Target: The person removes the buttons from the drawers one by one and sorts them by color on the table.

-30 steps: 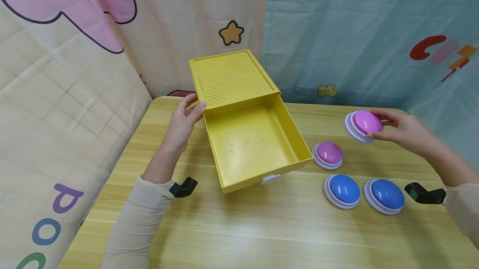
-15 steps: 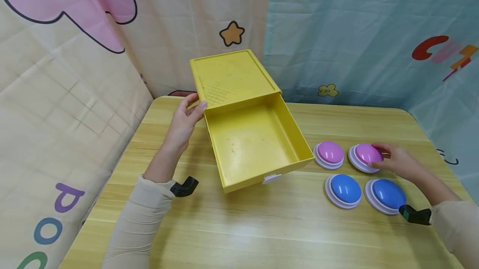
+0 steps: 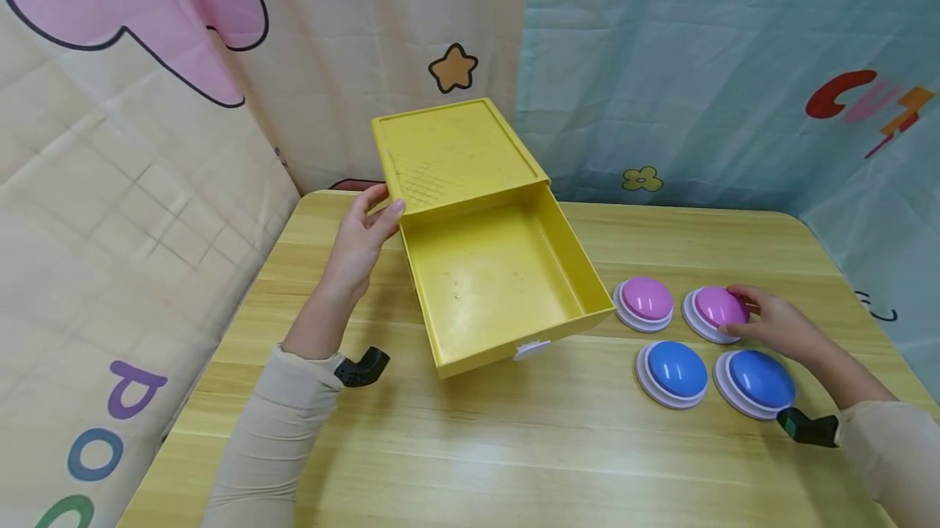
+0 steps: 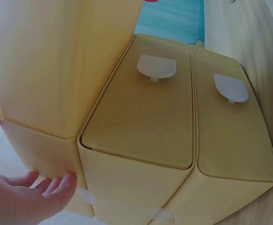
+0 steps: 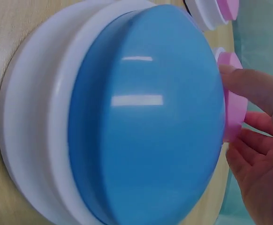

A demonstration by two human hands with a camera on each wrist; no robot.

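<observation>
My left hand (image 3: 356, 246) holds the left side of a yellow drawer cabinet (image 3: 455, 148), its thumb at the top edge and fingertips on the side wall. The cabinet's top drawer (image 3: 492, 283) is pulled out and nothing lies in it. In the left wrist view, two lower drawers (image 4: 141, 112) are closed, each with a white handle (image 4: 156, 67). At the right, my right hand (image 3: 782, 324) pinches a pink push-button buzzer (image 3: 716, 309) between thumb and fingers; its white base is on the table. The right wrist view shows the thumb (image 5: 249, 84) on the pink dome.
A second pink buzzer (image 3: 646, 299) sits to the left of the held one. Two blue buzzers, a left one (image 3: 676, 370) and a right one (image 3: 760, 381), stand in front on the wooden table (image 3: 477, 454). Printed curtains (image 3: 646, 63) hang behind and beside the table.
My right hand has lowered the pink buzzer from above the table down onto it, behind the right blue one. The left hand and cabinet have stayed in place.
</observation>
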